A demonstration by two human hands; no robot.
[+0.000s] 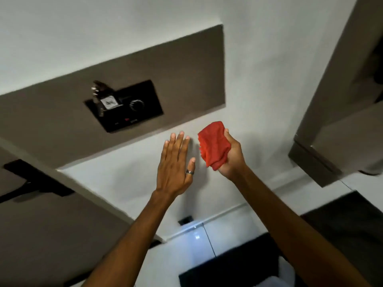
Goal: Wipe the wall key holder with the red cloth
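- The right hand [232,156] has its fingers [227,132] curled around the bunched red cloth [213,145], thumb on the far edge, so the cloth is firmly held and stands up out of the fist toward the wall.
- The left hand [175,166] is empty, its fingers spread wide and flat with the palm toward the white wall [259,69]; a ring [189,172] sits on one finger. I cannot tell whether the fingertips touch the wall or hover just in front of it.
- The two hands are just beside each other, the cloth to the right of the left hand's fingertips.
- The wall key holder [128,106] is a black box on a brown panel [165,69], up and to the left of both hands and well apart from the cloth. Keys [98,90] hang at its left corner, with a round dial on its face.
- Progress, as I judge it: the cloth is in hand, so the pick-up is done, but no wiping contact shows yet.
- What remains: carry the cloth up and left to the holder, then rub its face and edges, probably working around the keys.
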